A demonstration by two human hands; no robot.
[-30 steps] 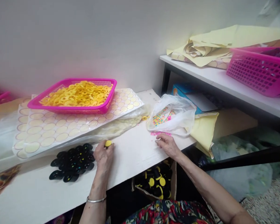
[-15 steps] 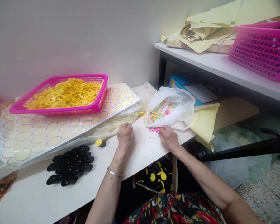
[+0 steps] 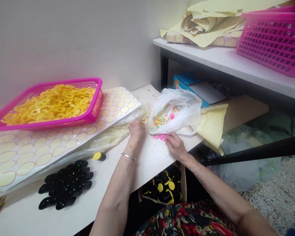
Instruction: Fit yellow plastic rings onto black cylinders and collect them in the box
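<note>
My left hand (image 3: pixel 137 128), with a bangle at the wrist, is at a small yellow ring piece (image 3: pixel 144 121) left of the plastic bag; its fingertips are blurred. My right hand (image 3: pixel 175 144) rests with fingers bent together at the edge of a small pile of pink pieces (image 3: pixel 160 137); what it pinches, if anything, is too small to name. The white plastic bag (image 3: pixel 186 114) lies open, showing multicoloured beads (image 3: pixel 161 120). Left of my left arm stand several black cylinders (image 3: pixel 66 185) in a cluster, and one black piece with a yellow cap (image 3: pixel 98 156) lies apart.
A pink basket (image 3: pixel 95 105) of yellow rings sits on sticker sheets (image 3: pixel 44 159) at the left. Below the table edge is a box (image 3: pixel 184 185) of yellow-capped black pieces. A shelf (image 3: pixel 221 67) at the right bears papers (image 3: pixel 206 28) and another pink basket (image 3: pixel 272 42).
My left hand has moved up and right to the yellow ring, which it now partly covers. My right hand stays by the pink pieces. The view has shifted slightly.
</note>
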